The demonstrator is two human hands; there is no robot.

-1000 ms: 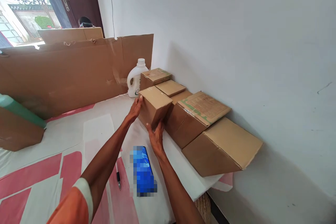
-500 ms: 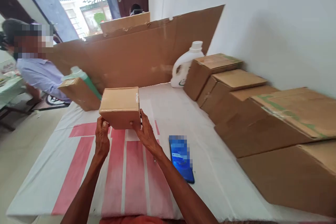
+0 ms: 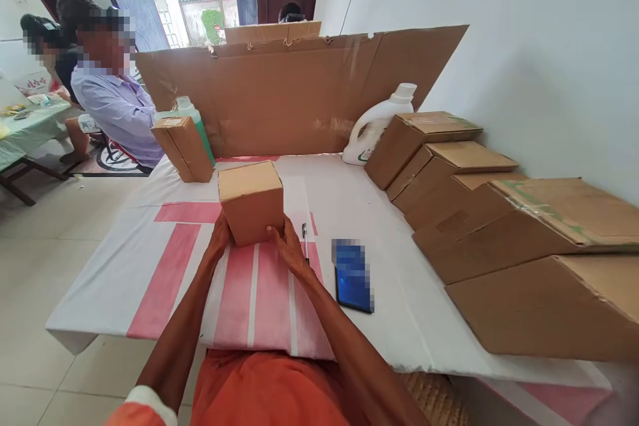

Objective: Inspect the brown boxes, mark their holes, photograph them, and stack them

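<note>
Both hands cupped a small cardboard box (image 3: 250, 210) from opposite sides, the left hand (image 3: 218, 237) pressed to its lower left edge and the right hand (image 3: 288, 246) spread against its lower right corner, fingers curled loosely round it rather than clamped. It sat at the near middle of a table (image 3: 399, 319) covered in a white cloth with pink stripes, and whether its base was down on the cloth or just above it could not be told. Its flaps were shut and its sides flat and uncrushed, so it looked stiff enough to take a firm squeeze; judging by the relaxed fingers it seemed light, though its contents were hidden. Plain card offers decent friction, and the low corners or the underside looked the safest places to hold. A pen (image 3: 305, 239) lay just beside the right hand, and a phone (image 3: 353, 275) lay near it. Larger boxes (image 3: 479, 213) leaned in a row along the wall, well apart, with a white jug (image 3: 375, 125) behind them
</note>
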